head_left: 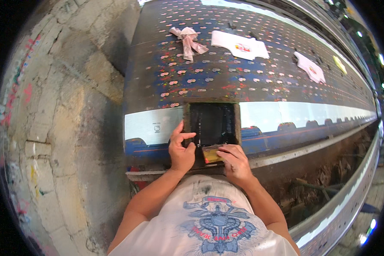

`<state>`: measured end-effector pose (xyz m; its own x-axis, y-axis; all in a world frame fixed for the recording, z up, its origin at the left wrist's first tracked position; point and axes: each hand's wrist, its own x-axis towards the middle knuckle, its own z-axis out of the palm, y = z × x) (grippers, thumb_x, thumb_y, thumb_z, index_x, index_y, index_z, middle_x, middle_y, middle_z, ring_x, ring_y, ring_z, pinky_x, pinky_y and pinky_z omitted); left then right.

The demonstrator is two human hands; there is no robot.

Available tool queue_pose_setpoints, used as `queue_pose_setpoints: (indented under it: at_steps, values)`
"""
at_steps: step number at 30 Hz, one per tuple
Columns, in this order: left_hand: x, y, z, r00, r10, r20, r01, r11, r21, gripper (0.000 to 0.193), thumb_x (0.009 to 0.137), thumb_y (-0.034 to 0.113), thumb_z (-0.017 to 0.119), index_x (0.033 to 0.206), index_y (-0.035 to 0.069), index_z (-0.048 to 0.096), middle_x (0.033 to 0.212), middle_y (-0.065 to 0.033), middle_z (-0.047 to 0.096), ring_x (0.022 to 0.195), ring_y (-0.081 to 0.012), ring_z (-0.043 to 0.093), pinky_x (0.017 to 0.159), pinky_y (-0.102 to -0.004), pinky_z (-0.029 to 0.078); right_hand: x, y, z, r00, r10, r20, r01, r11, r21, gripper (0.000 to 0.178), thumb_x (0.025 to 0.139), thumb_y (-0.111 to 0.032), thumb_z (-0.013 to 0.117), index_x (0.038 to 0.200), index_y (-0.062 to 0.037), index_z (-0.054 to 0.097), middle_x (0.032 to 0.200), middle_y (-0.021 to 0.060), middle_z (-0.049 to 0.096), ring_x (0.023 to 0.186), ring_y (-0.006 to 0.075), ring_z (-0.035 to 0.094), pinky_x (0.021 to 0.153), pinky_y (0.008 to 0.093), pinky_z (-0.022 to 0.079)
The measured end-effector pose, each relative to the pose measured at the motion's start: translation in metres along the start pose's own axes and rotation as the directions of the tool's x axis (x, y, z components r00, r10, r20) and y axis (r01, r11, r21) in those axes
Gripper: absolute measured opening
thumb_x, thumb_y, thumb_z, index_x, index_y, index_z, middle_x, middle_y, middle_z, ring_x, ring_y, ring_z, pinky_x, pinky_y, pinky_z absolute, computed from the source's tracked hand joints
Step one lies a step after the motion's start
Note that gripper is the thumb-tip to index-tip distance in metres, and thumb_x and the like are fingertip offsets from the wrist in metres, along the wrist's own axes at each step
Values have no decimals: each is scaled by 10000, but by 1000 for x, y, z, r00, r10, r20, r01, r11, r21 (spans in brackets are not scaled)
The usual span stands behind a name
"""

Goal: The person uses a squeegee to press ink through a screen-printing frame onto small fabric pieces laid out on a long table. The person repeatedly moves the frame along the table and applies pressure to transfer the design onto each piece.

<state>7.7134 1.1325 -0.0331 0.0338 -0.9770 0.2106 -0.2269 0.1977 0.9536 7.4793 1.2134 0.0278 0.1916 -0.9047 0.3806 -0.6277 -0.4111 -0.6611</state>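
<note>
A small screen printing frame [238, 123] with dark mesh lies at the near edge of the long table, over a pale fabric strip [260, 113]. My left hand [182, 154] grips the frame's left side, its fingers curled around the edge. At the frame's near end, my right hand [236, 164] holds a squeegee [210, 154] stained yellow and red, fingers closed on its right part. To the left of the frame, the strip bears a small dark outline print [157, 127]. Ink streaks glisten along the mesh's sides.
Across the paint-spotted table [149, 81] lie a crumpled pink cloth [188, 42], a white fabric piece [226, 42] with a red print, a pink piece [309, 67] and a yellow one [340, 65]. A metal rail [281, 158] runs along the near edge. Cracked concrete floor [68, 128] is at left.
</note>
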Motion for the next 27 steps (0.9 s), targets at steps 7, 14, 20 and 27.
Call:
queue_pose_setpoints:
  at_steps: [7,14,20,27]
  values:
    - [-5,-6,28,999,-33,0,33,993,-116,355,863,-185,711,1106,53,814,1734,-296,565,1656,-373,515,1338,-458,405,-2,33,-30,995,-71,65,65,994,87,462,832,160,787,1263,-5,803,1318,172,787,1268,430,737,1067,534,628]
    - [-7,-15,32,994,-107,-9,102,963,-250,311,879,-182,709,1069,46,801,1746,-295,559,1653,-366,519,1347,-456,391,13,28,-37,984,-125,129,123,992,19,463,846,70,787,1298,-28,789,1302,147,785,1242,389,739,1058,524,602]
    - [-7,-14,35,992,-122,-15,116,968,-222,234,859,-153,727,978,45,765,1738,-281,580,1598,-356,579,1322,-428,414,36,8,-41,930,-160,330,231,954,-189,435,864,17,797,1297,-20,798,1238,142,798,1156,373,740,1023,502,602]
    - [-4,-5,31,995,-101,-27,99,993,-63,235,832,-126,755,952,76,759,1694,-280,627,1524,-376,639,1235,-426,498,101,30,-64,798,-14,603,154,971,-181,514,782,109,741,1287,33,798,1166,198,797,1182,409,716,1015,485,607]
